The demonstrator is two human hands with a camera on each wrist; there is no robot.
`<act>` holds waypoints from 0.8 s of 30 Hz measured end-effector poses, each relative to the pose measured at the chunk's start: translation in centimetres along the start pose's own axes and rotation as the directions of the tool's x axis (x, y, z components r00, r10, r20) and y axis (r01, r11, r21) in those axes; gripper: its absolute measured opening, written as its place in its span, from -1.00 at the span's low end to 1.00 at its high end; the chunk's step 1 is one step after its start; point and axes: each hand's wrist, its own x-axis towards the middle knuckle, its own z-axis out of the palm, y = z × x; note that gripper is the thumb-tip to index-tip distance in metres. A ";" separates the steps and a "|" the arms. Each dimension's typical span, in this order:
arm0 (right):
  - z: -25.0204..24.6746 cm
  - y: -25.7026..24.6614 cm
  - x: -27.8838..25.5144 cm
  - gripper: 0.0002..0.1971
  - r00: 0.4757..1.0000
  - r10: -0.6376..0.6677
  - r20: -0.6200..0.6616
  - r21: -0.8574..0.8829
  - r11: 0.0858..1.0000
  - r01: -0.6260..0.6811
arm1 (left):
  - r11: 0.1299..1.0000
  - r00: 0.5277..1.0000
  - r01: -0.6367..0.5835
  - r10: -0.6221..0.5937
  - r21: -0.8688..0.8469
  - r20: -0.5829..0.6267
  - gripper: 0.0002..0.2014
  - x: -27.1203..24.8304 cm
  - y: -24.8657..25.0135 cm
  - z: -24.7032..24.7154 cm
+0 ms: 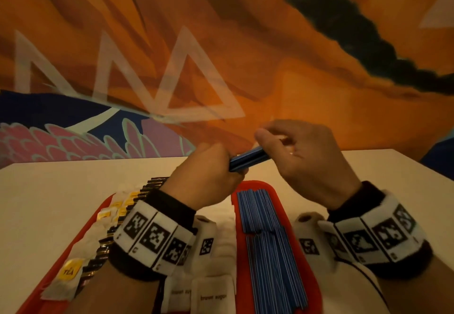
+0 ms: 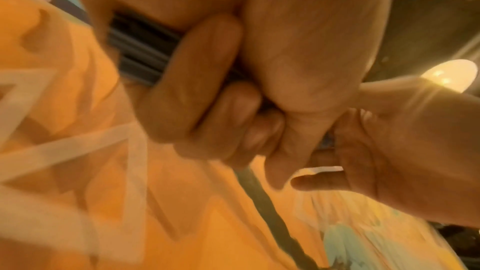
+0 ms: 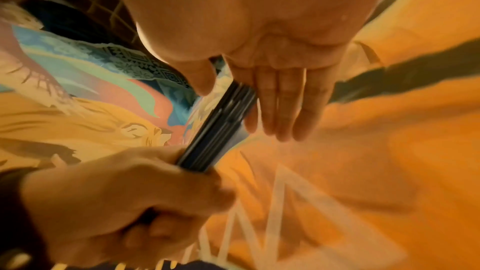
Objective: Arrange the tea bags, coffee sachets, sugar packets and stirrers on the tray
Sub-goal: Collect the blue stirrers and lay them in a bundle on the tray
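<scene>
Above the red tray (image 1: 314, 289) I hold a bundle of blue stirrers (image 1: 248, 161) in both hands. My left hand (image 1: 208, 166) grips its near end in a fist, and its curled fingers (image 2: 192, 89) wrap the bundle (image 2: 135, 52). My right hand (image 1: 302, 156) pinches the far end (image 3: 218, 130) between thumb and straight fingers (image 3: 283, 106). On the tray lie rows of blue stirrers (image 1: 265, 227), white sugar packets (image 1: 212, 296), dark coffee sachets (image 1: 105, 242) and tea bags (image 1: 68, 274) with yellow tags.
The tray sits on a pale table (image 1: 61, 191) that ends at a painted orange wall (image 1: 319, 80). My wrists carry white bands with black markers over the tray.
</scene>
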 end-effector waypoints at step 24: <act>0.6 -0.5 -1.1 -0.69 0.943 0.157 0.294 -0.557 0.830 0.035 | 0.986 0.985 -0.166 0.165 0.029 0.041 -0.48 -1.4 2.4 -0.3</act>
